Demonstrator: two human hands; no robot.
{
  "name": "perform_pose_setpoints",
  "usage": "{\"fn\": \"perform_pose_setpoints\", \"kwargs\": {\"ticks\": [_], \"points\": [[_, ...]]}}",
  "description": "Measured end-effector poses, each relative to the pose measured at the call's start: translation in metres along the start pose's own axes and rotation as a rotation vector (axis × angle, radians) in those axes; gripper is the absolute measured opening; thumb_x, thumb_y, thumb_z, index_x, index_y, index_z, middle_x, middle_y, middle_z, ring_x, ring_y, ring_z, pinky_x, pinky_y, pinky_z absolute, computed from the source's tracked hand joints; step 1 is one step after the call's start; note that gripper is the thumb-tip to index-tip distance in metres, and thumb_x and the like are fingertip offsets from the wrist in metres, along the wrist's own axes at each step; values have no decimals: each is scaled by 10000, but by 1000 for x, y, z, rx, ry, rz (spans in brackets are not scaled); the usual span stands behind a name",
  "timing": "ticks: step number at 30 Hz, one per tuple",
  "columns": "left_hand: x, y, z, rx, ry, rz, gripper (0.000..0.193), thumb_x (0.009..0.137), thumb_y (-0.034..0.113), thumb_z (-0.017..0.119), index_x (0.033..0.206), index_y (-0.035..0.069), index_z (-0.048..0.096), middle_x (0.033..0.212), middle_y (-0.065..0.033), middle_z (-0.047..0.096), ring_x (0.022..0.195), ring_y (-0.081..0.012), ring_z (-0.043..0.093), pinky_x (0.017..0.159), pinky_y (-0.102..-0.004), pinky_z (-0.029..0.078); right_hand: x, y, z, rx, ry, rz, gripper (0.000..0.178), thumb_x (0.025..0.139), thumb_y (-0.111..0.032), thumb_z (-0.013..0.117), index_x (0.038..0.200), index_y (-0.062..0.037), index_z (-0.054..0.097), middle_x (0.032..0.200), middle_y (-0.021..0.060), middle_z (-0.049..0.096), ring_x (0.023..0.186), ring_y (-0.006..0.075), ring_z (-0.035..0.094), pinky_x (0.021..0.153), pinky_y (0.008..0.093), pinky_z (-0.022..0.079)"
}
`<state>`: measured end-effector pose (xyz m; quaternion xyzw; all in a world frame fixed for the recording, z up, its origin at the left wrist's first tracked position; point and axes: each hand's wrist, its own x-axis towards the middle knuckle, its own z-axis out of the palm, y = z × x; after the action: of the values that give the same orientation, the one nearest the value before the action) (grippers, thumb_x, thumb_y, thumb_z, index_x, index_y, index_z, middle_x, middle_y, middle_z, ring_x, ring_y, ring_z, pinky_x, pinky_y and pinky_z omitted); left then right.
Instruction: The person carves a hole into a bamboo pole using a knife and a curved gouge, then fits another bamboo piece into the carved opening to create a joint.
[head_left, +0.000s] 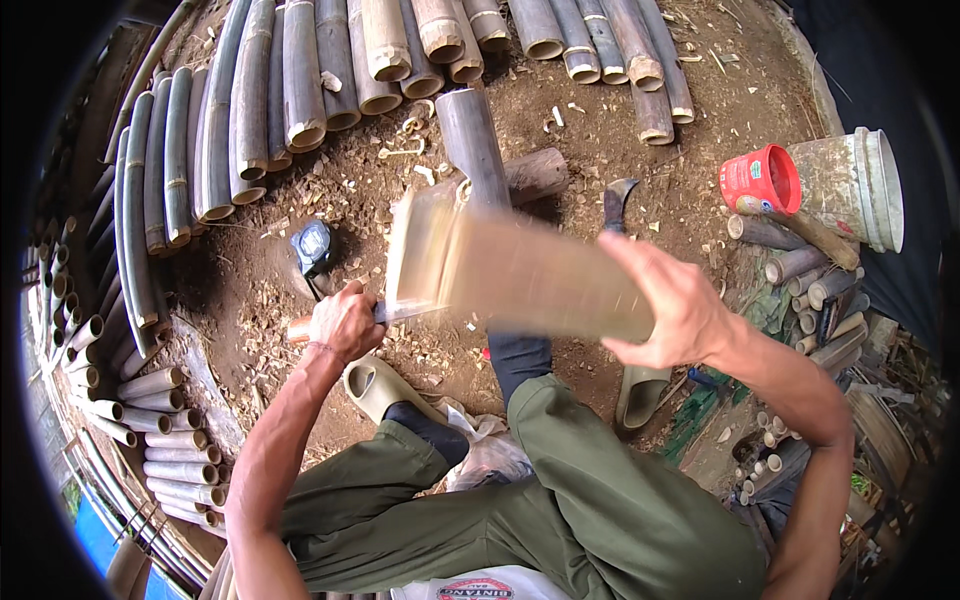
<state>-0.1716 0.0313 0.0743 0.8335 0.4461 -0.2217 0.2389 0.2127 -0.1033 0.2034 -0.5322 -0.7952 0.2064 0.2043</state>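
My left hand [345, 322] is closed around the handle of a knife [298, 328], with its metal blade pointing right. Across the middle, my right hand [680, 305] grips the right end of a broad, pale tan piece of bamboo or wood [540, 275], fingers above and thumb below. Motion smears this piece, so its exact kind is unclear. The blade lies at its lower left edge; I cannot tell whether they touch. Just beyond, a grey bamboo tube [472, 140] with a cut in its side leans over a short round log [537, 176].
Cut bamboo tubes [300, 80] lie in rows at the far side; more are stacked left. A tape measure [312, 245] and a curved blade [620, 200] lie on the chip-strewn soil [720, 110]. A red tub [760, 180] and a dirty white bucket [850, 190] stand right.
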Motion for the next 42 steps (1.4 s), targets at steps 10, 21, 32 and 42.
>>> {"fn": "perform_pose_setpoints", "kwargs": {"ticks": [10, 21, 32, 42], "points": [[18, -2, -11, 76, -8, 4, 210, 733, 192, 646, 856, 42, 728, 971, -149, 669, 835, -343, 694, 762, -462, 564, 24, 19, 11, -510, -315, -379, 721, 697, -263, 788, 1326, -58, 502, 903, 71, 552, 755, 228, 580, 625, 363, 486], [17, -14, -5, 88, -1, 56, 211, 730, 214, 639, 866, 79, 727, 960, -133, 664, 838, -349, 695, 770, -475, 564, 7, -13, 7, -308, -407, -221, 832, 620, -290, 803, 1365, -85, 494, 874, 85, 538, 702, 256, 557, 585, 378, 493], [20, -17, -6, 76, -41, 41, 258, 764, 267, 639, 919, 87, 742, 996, -145, 658, 844, -341, 703, 794, -460, 578, -1, -10, 16, -255, -353, -195, 834, 605, -249, 800, 1374, -133, 498, 858, 100, 535, 660, 257, 562, 559, 385, 493], [21, -22, -5, 50, 10, 61, 250, 744, 255, 670, 907, 71, 713, 1008, -152, 642, 821, -368, 697, 753, -480, 577, 0, 5, 18, -322, -336, -94, 955, 505, -340, 848, 1380, -143, 518, 991, 122, 584, 814, 274, 609, 681, 428, 530]]}}
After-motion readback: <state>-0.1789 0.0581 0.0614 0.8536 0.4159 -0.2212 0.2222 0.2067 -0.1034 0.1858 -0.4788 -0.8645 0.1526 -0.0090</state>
